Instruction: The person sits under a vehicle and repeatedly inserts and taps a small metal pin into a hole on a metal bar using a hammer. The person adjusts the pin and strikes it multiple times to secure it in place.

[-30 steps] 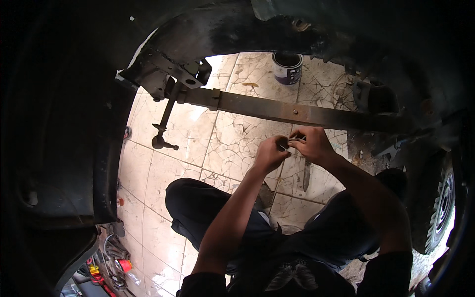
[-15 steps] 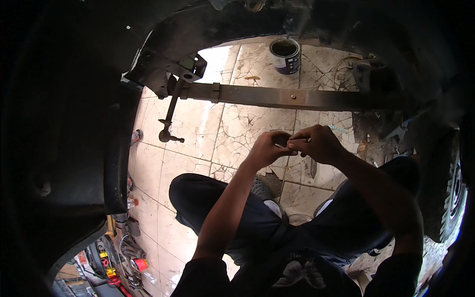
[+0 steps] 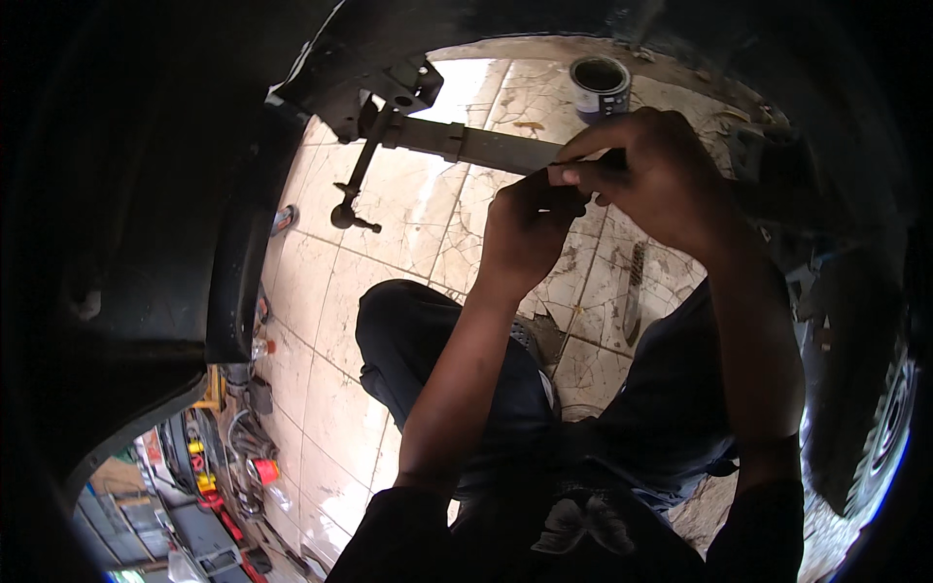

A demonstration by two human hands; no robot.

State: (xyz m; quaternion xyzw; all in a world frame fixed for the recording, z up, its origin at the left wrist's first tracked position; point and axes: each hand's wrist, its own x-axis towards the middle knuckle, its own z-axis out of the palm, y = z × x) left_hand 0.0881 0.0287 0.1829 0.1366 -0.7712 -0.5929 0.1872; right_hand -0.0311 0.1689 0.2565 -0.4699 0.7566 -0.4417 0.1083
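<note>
Both hands are raised and brought together right of centre, over the tiled floor [image 3: 384, 267]. A small brownish piece [image 3: 557, 175] is held where the fingertips meet; most of it is hidden by the fingers, so its kind cannot be told. Right hand [image 3: 671, 180]: grip clamped on the piece, thumb and fingers pinched together. Left hand [image 3: 530, 233]: fingers curled up against the right fingertips; whether its grip is closed on the piece cannot be told, view too dark.

A flat metal bar [image 3: 505, 151] is seen beyond the hands and partly covered by them; contact with it cannot be made out. A dark rod [image 3: 364, 165], ended by a ball joint, is hung near the bar's left end, below a holed bracket [image 3: 413, 87]. An open can [image 3: 600, 89] is stood on the floor past the bar. A long narrow strip [image 3: 634, 291] is laid on the cracked tiles, near the right knee. The left edge is filled by a dark body panel [image 3: 146, 243]. At lower right, a wheel [image 3: 886, 437] is partly shown. Mixed tools and parts [image 3: 209, 476] are heaped at lower left, with a red-orange item [image 3: 263, 472] placed among them.
</note>
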